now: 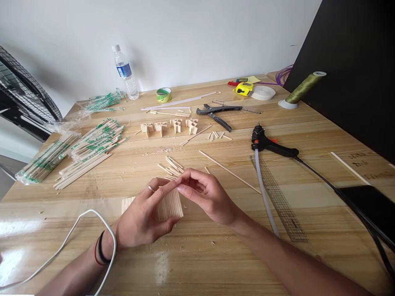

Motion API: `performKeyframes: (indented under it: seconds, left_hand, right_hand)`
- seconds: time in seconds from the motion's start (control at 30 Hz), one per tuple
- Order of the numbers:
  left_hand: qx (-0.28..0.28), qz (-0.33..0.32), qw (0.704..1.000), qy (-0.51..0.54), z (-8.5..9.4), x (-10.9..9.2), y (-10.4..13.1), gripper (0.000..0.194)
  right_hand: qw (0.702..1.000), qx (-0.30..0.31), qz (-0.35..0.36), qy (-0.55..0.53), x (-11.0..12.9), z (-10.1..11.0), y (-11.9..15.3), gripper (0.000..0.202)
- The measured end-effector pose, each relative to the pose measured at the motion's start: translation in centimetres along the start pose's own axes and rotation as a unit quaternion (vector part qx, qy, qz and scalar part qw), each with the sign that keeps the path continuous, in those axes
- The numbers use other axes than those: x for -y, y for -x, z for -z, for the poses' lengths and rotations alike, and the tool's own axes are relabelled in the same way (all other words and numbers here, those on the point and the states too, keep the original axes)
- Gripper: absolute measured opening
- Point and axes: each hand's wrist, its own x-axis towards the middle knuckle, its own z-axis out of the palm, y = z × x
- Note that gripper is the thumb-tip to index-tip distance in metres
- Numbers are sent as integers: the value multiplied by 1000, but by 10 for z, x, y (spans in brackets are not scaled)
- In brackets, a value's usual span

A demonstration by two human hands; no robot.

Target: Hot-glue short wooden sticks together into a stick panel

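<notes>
A flat panel of thin wooden sticks (169, 207), laid side by side, is low on the table in front of me. My left hand (145, 213) spans it, thumb along the near edge and fingers over the far edge, gripping it. My right hand (206, 193) is closed, its thumb and index fingertips pinched together at the panel's far right corner, touching the left index finger. Whatever lies between those fingertips is too small or hidden to make out. Just beyond both hands lie loose short stick pieces (173, 166).
Several small stick-built pieces (176, 126) stand farther back, near cutting pliers (216, 110). A glue gun (261, 142) and clear ruler (284, 201) lie right. Wrapped chopsticks (95, 142) and a water bottle (125, 72) are left. A white cable (105, 222) crosses my left wrist.
</notes>
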Motion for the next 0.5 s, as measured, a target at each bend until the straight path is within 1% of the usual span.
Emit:
performKeyframes:
  seconds: [0.17, 0.5]
  left_hand:
    - [-3, -5, 1000, -2, 0, 0, 0, 83]
    - [-5, -5, 1000, -3, 0, 0, 0, 83]
  right_hand:
    - [1000, 16, 9, 16, 0, 0, 1, 12]
    - [1000, 4, 9, 28, -1, -1, 1, 18]
